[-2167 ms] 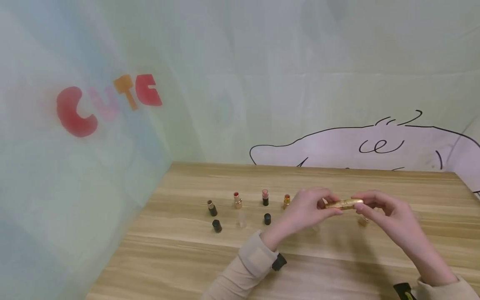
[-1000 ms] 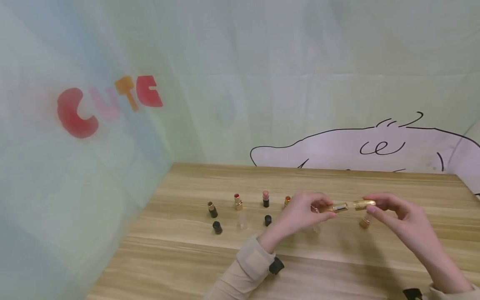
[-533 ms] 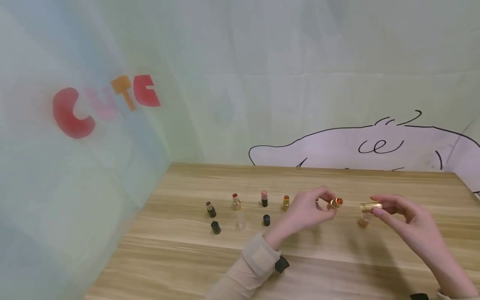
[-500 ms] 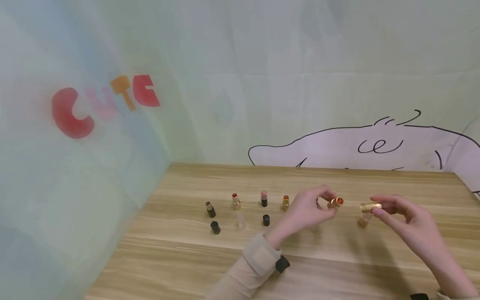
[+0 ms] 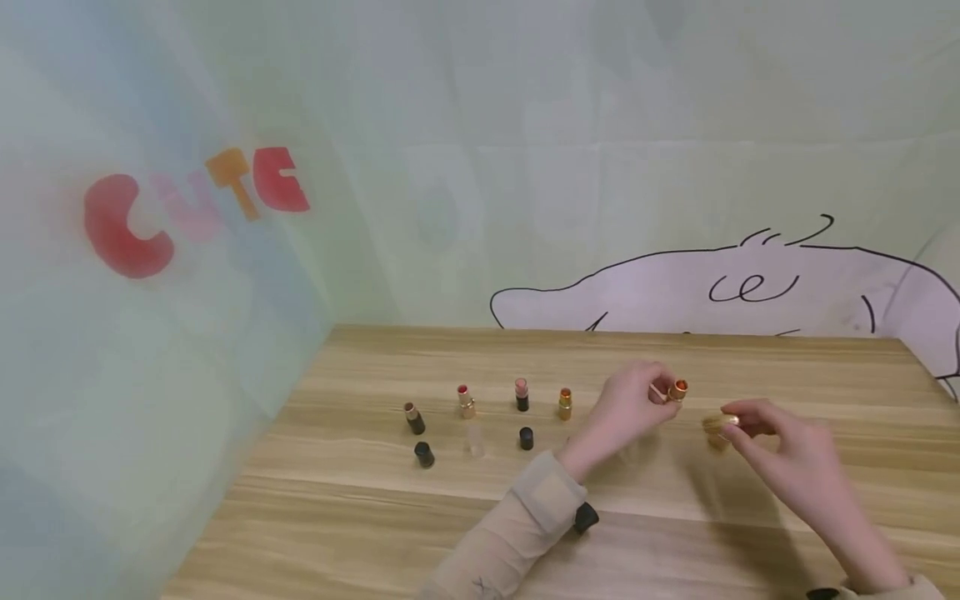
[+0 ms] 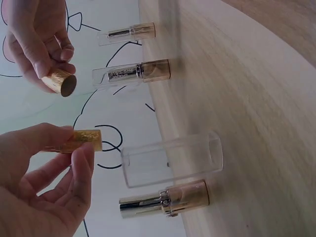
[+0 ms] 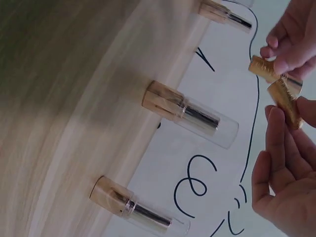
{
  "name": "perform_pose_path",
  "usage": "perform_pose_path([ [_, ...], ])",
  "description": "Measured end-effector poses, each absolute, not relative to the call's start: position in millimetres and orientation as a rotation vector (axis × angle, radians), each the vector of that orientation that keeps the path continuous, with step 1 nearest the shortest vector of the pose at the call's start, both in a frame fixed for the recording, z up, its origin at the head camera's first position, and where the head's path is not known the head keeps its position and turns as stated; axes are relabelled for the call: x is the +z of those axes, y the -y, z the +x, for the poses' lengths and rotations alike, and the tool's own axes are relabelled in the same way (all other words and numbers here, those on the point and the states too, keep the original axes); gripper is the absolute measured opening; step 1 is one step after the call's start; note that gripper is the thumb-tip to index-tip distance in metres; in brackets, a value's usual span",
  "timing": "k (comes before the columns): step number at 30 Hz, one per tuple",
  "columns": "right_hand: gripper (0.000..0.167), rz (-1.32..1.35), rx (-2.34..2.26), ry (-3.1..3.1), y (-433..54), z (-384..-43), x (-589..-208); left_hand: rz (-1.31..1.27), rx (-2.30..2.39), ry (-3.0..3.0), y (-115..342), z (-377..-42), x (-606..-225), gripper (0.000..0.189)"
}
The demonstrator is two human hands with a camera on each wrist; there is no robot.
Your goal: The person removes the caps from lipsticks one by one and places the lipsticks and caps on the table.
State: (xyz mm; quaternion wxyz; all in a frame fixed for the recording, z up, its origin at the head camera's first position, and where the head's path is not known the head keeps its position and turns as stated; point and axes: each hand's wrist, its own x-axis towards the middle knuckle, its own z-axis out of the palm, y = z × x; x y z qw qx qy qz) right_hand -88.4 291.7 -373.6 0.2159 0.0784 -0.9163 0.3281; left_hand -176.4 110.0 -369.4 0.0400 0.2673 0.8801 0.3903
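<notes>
Raised over the table, my left hand (image 5: pixel 630 400) pinches a gold lipstick (image 5: pixel 678 390), its orange-red end facing up. A gold cap (image 5: pixel 716 423) lies sideways between the thumb and fingers of my right hand (image 5: pixel 787 450), to the right and slightly lower. In the left wrist view the cap's open, hollow end shows. A gap separates cap and lipstick in the head view. Beneath the cap, a clear-covered lipstick (image 5: pixel 717 445) on the table is partly hidden.
Left of my hands stand a dark-based lipstick (image 5: pixel 415 419), a red one (image 5: pixel 466 402), a pink one (image 5: pixel 521 395) and a gold one (image 5: pixel 565 404). In front are two black caps (image 5: pixel 424 454) and a clear cap (image 5: pixel 476 440). A wall closes the table's far edge.
The gold cap has come off the lipstick, and my hands have parted. My left hand has tilted the lipstick upright; my right hand has since moved slightly left and down with the cap.
</notes>
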Motion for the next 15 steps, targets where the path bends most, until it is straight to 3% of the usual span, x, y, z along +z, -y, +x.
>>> perform_pose_path([
  [6,0.028,0.312,0.734,2.551,-281,-96,-386,0.807,0.947,-2.812,-122,-181,-376,0.013],
  [15,0.025,0.428,0.597,2.567,-270,-107,-397,0.747,0.855,-2.830,-129,-182,-384,0.009],
])
